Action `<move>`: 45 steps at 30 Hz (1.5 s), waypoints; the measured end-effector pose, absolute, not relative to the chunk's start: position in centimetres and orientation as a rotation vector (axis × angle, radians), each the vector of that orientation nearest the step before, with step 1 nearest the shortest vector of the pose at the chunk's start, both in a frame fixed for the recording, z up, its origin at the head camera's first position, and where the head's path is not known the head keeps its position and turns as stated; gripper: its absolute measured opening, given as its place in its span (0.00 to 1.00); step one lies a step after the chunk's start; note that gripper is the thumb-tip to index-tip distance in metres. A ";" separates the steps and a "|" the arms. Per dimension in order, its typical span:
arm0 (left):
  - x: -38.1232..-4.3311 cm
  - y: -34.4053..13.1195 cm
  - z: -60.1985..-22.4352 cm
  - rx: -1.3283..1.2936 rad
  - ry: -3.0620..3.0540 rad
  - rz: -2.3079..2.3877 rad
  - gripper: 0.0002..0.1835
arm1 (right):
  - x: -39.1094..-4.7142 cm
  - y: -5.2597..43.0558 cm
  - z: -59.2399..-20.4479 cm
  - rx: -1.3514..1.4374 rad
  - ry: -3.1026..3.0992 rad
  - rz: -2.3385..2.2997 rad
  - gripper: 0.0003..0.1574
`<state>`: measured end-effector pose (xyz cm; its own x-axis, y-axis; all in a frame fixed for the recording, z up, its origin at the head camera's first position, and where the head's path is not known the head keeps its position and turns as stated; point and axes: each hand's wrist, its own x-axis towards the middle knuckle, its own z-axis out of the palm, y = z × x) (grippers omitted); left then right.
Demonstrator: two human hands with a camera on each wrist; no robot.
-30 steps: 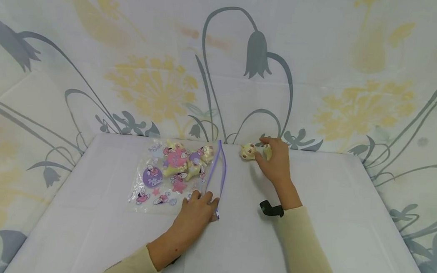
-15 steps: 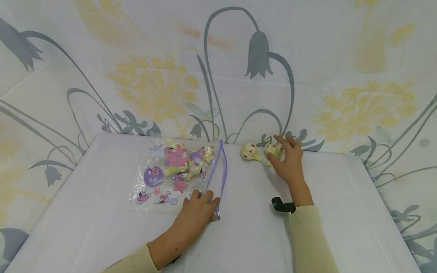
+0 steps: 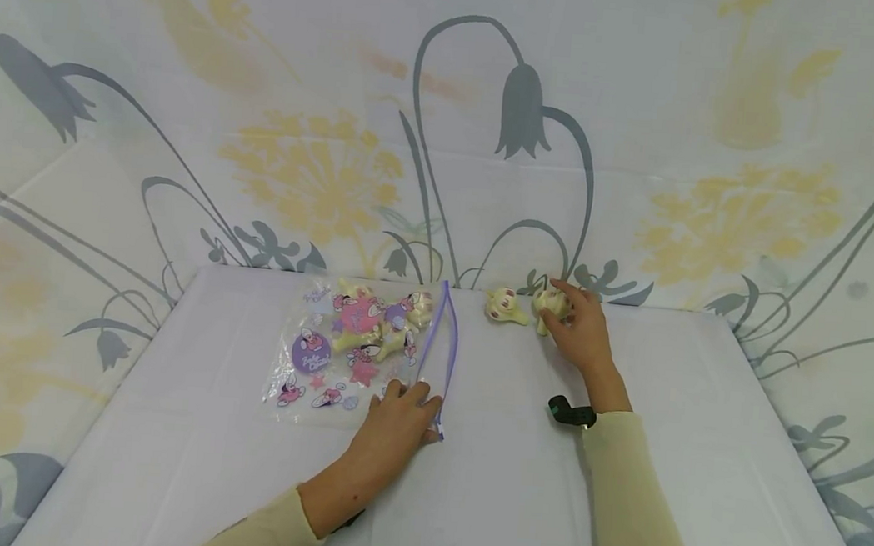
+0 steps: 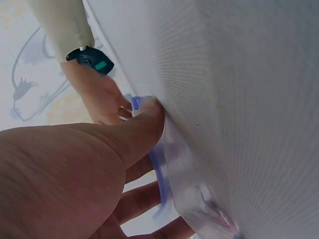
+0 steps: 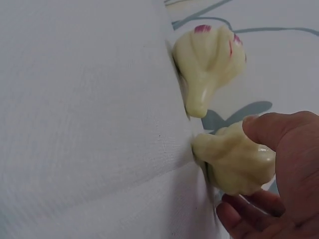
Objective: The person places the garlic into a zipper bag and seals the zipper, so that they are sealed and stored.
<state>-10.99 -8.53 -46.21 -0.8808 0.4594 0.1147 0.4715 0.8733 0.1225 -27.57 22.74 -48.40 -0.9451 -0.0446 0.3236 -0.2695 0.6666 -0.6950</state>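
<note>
My left hand (image 3: 394, 421) pinches the near corner of a clear zip bag (image 3: 285, 356) with a purple zip edge and pink and purple cartoon prints. In the left wrist view the thumb presses on the end of the purple zip strip (image 4: 160, 174). Several pale yellow garlic bulbs show through the bag's film. At the back of the table, my right hand (image 3: 582, 328) has thumb and fingers on opposite sides of a garlic bulb (image 5: 234, 159). To its left lies another garlic bulb (image 3: 503, 305), with reddish-purple marks and its stem pointing right in the head view.
A white cloth covers the table (image 3: 484, 485). Behind it rises a white backdrop (image 3: 629, 84) with grey and yellow flower prints, meeting the table close behind the two loose bulbs.
My right hand has shifted right, from between the two loose bulbs to the right-hand one, uncovering the left bulb's stem. The left hand stays on the bag's corner.
</note>
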 end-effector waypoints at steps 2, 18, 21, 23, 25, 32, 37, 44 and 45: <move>-11.0 -8.5 -46.2 -0.731 -2.961 -0.225 0.26 | -27.5 22.9 -48.5 0.246 -2.618 1.159 0.32; -11.0 -8.4 -46.1 -0.725 -2.984 -0.225 0.26 | -26.9 23.1 -48.2 0.167 -2.615 1.251 0.27; -11.0 -8.4 -46.1 -0.725 -2.981 -0.227 0.26 | -26.8 23.5 -48.0 0.127 -2.661 1.240 0.28; -11.0 -8.4 -46.2 -0.723 -2.982 -0.225 0.26 | -26.7 23.8 -47.9 0.100 -2.686 1.232 0.29; -11.0 -8.4 -46.2 -0.717 -2.990 -0.223 0.27 | -26.7 24.1 -47.9 0.079 -2.699 1.240 0.30; -11.0 -8.4 -46.2 -0.714 -3.006 -0.215 0.27 | -26.5 25.1 -48.1 0.120 -2.726 1.260 0.37; -11.0 -8.4 -46.2 -0.713 -3.016 -0.199 0.27 | -26.3 25.7 -48.1 0.174 -2.754 1.274 0.36; -11.1 -8.4 -46.4 -0.716 -3.021 -0.249 0.26 | -26.0 26.5 -47.7 0.211 -2.772 1.324 0.35; -11.1 -8.4 -46.4 -0.716 -3.019 -0.256 0.26 | -25.9 26.6 -47.7 0.221 -2.774 1.334 0.35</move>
<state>-11.10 -8.41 -46.40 -0.8937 0.4438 0.0656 0.4486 0.8805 0.1531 -25.89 26.58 -47.69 -0.9883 -0.1044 0.1116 -0.1524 0.6166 -0.7724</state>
